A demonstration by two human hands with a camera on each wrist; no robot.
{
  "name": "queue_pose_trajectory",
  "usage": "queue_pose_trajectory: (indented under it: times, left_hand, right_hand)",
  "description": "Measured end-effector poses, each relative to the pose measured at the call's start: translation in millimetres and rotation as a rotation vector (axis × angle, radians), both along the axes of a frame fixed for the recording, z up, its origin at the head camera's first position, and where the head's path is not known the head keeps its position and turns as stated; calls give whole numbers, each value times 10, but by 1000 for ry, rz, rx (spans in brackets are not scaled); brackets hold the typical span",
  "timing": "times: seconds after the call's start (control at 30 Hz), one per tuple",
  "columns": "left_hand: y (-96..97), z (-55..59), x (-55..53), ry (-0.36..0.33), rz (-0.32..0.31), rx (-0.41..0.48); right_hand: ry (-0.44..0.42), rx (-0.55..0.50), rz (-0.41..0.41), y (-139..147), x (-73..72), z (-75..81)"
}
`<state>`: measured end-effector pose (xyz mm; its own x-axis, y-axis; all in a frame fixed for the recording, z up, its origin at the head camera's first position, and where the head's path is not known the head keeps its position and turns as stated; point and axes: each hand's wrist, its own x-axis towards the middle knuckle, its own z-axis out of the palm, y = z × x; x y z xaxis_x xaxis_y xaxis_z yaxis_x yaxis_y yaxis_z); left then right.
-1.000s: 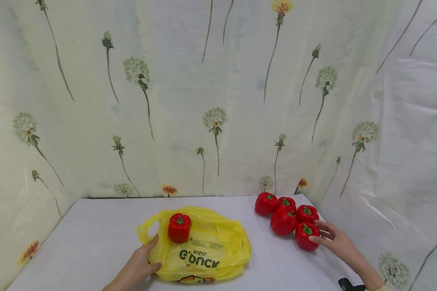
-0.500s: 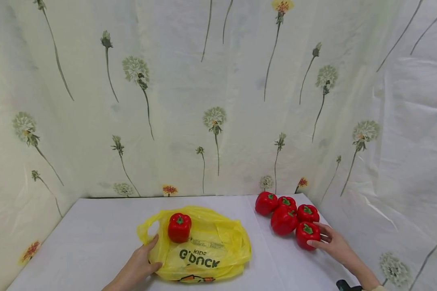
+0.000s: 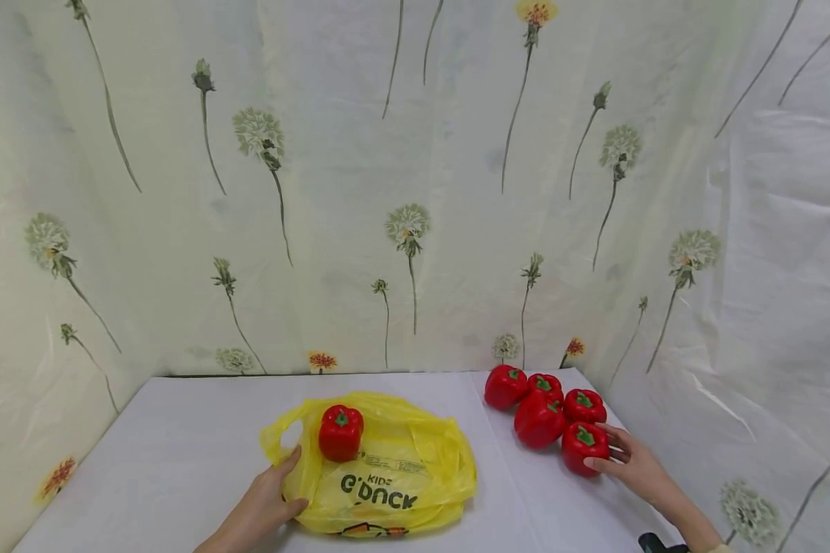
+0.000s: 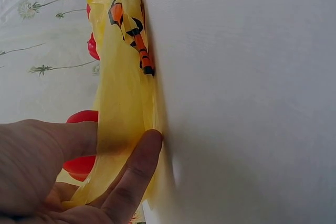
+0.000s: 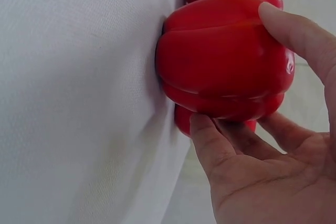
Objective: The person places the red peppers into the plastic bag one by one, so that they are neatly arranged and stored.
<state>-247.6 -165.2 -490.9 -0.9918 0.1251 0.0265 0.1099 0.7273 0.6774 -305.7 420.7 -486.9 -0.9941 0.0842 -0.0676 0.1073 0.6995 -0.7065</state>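
A yellow plastic bag (image 3: 387, 476) with dark lettering lies on the table, its mouth spread. One red bell pepper (image 3: 340, 434) sits at the bag's left part. My left hand (image 3: 259, 499) holds the bag's left edge; in the left wrist view the thumb (image 4: 81, 139) passes behind the yellow film and a finger (image 4: 134, 179) lies on its outer side. On the right, my right hand (image 3: 632, 465) grips the nearest red bell pepper (image 5: 220, 56), thumb on one side and fingers on the other. That pepper rests on the table.
Several more red bell peppers, including a large one (image 3: 539, 421), cluster at the table's back right, close against the gripped one. The white table (image 3: 180, 438) is backed by a flower-printed curtain (image 3: 346, 184), which also hangs along both sides.
The right hand has moved slightly left and its thumb and fingers have closed onto the nearest bell pepper. The left hand and the bag stay where they were.
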Motion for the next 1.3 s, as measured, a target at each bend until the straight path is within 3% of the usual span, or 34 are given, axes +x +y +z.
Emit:
queue_pose_trajectory:
  times: [0.2,0.9,1.3]
  left_hand:
    - [-4,-6,9,33,-10,0]
    - [-10,-11,14,39,-3,-4]
    - [-3,4,19,38,-7,-4]
  right_hand:
    - [-5,-3,-8,18,-1,-6]
    - [1,9,-17,59,17,-22]
    - [20,10,-6,25,69,111]
